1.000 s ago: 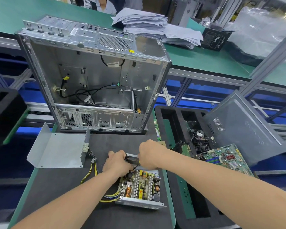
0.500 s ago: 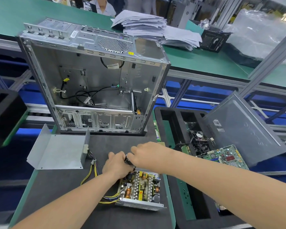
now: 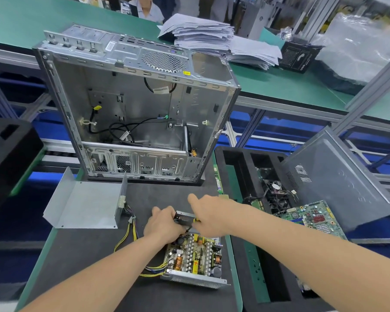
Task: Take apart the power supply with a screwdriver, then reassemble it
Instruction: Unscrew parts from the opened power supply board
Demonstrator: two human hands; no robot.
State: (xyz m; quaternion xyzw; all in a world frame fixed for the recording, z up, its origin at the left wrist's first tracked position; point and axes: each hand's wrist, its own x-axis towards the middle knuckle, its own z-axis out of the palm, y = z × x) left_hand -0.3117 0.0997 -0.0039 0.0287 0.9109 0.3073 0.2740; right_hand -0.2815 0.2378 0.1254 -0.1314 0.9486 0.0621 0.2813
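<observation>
Rightward, toward 3 o'clock, is where my right hand (image 3: pixel 212 218) has eased in the last half second. It had closed up against my left hand (image 3: pixel 163 226). Now a gap shows between the 2 hands again, and in it I can see the far metal wall of the power supply (image 3: pixel 194 260) and the yellow-and-black handle of the screwdriver (image 3: pixel 195 220).

My right hand is clenched around that handle. The thin shaft slants down toward 7 o'clock, and its tip is hidden at the far edge of the board. My left hand is curled over the far wall of the power supply and seems to be bracing it, though I cannot make out each finger.

The power supply lies on the dark tabletop (image 3: pixel 88 266) at 6 o'clock from the computer case (image 3: pixel 133 104). Its board of coils and capacitors is bare to the camera. Its cover (image 3: pixel 83 206) lies at 10 o'clock from the hands, well apart from the body. Yellow leads (image 3: pixel 124 237) trail out at 9 o'clock.

I judge that I am still in the taking-apart half of the task, working a fastener at the far wall. The small shift looks like a re-seating of the tip. None of the reassembly has begun.
</observation>
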